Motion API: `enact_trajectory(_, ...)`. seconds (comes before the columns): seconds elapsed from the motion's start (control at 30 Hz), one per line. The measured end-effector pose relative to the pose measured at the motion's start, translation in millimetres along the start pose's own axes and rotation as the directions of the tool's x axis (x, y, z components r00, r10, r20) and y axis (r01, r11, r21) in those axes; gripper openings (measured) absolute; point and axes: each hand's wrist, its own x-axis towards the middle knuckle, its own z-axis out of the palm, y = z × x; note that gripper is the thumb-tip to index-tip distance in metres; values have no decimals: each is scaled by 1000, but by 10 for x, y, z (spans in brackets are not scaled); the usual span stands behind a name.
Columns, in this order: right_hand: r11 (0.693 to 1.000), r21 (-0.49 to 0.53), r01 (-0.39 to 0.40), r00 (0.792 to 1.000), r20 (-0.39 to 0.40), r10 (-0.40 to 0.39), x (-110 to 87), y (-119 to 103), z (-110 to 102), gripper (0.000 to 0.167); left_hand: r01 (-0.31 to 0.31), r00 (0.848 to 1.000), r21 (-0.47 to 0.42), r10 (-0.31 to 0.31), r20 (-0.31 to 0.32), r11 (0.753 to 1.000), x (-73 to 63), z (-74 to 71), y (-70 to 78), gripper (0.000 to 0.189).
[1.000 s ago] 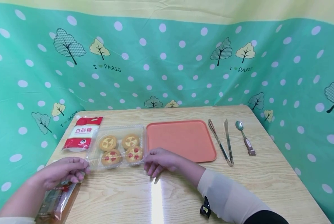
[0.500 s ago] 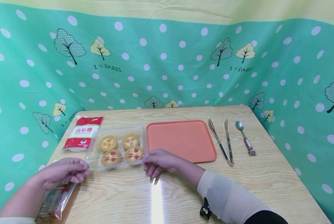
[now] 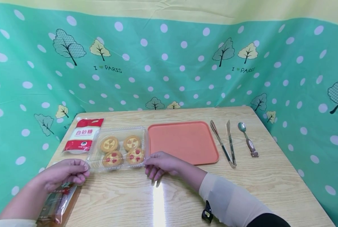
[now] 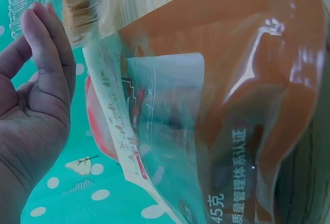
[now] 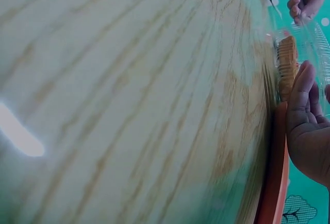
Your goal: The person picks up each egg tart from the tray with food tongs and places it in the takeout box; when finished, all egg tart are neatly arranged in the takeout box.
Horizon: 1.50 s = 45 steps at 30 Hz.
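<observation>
A clear plastic clamshell box (image 3: 120, 129) with several round pastries lies on the left half of the table. Two pastries (image 3: 109, 144) show a pale wedge pattern; those nearer me carry red spots. My left hand (image 3: 64, 173) pinches the box's near left corner between thumb and fingers. At the near right corner, my right hand (image 3: 163, 162) pinches the rim, its other fingers curled below. A brown and clear plastic packet (image 4: 242, 95) lies under my left hand, partly hidden by it in the head view. In the right wrist view, the right hand (image 5: 307, 126) is at the box's edge.
A red and white sugar bag (image 3: 83, 135) sits left of the box, close to it. An orange tray (image 3: 183, 142) adjoins its right side. Farther right are metal tongs (image 3: 232, 151), spread apart, and a spoon (image 3: 249, 143) with a brown handle. A patterned green curtain (image 3: 169, 78) surrounds the table.
Both hands keep their places at the box corners. The left hand has shifted very slightly, and the box and pastries stay where they were.
</observation>
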Motion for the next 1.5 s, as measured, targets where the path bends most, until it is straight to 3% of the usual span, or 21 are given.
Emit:
enact_trajectory(0.77,1000,-12,-14,1000,-25,14,-27,-4,27,40,9,999,64,-6,-35,998,32,8,10,21)
enact_trajectory(1.07,1000,21,1,999,-39,0,-8,13,28,24,19,999,81,-15,-46,997,52,10,10,21)
enact_trajectory(1.5,1000,-7,4,995,-96,-5,4,6,72,33,30,999,78,-26,-46,997,49,16,28,21)
